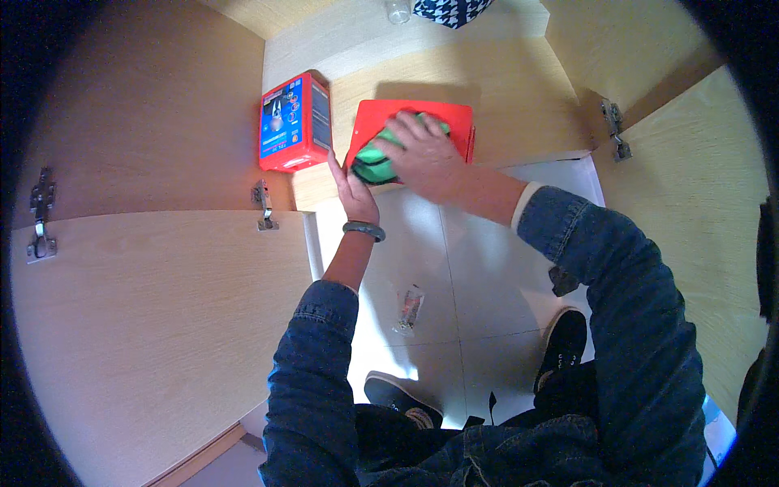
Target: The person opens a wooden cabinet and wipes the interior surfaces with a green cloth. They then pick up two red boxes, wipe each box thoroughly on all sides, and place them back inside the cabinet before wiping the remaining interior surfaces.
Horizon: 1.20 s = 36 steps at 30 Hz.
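A red box [367, 122] lies on the wooden cabinet floor in front of me. My right hand [423, 155] presses a bunched green cloth with black edging [374, 164] against its top, fingers spread over the fabric. At the box's near left corner is my left hand [354, 192], its fingers straight and pointing away from me. It is close to the cloth's near end; whether it touches the cloth or the box edge I cannot tell. Just left of that hand stands a second red box [295, 125] with a blue printed face.
Wooden cabinet doors [152, 304] stand wide on both sides, with metal hinges [263, 207] jutting out. A clear glass [398, 11] and a houndstooth-patterned item [453, 11] sit at the back. A small clear packet [410, 309] lies on the tiled floor [420, 243] near my shoes [563, 341].
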Each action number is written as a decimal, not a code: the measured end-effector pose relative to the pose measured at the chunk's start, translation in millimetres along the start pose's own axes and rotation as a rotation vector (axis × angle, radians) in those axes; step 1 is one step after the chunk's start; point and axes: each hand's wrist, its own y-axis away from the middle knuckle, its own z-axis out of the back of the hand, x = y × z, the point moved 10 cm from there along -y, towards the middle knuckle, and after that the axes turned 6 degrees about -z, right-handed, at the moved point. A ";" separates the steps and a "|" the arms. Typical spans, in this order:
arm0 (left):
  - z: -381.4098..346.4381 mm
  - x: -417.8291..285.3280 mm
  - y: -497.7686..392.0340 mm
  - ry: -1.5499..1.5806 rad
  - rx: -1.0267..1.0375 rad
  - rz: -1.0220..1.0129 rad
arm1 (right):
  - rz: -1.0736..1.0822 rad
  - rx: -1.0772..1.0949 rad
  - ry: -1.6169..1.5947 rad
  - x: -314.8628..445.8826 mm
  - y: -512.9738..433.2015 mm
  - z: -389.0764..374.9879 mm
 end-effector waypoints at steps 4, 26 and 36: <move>-8.3 37.1 1.1 0.423 -0.024 0.225 | -0.010 0.070 0.074 3.6 -20.7 -20.4; -1.2 29.5 -25.0 0.058 -0.035 0.222 | -0.004 0.121 0.075 -16.1 10.6 3.1; 86.6 12.6 -72.6 -0.807 -0.130 0.207 | -0.299 -0.032 0.441 -144.0 -12.3 16.7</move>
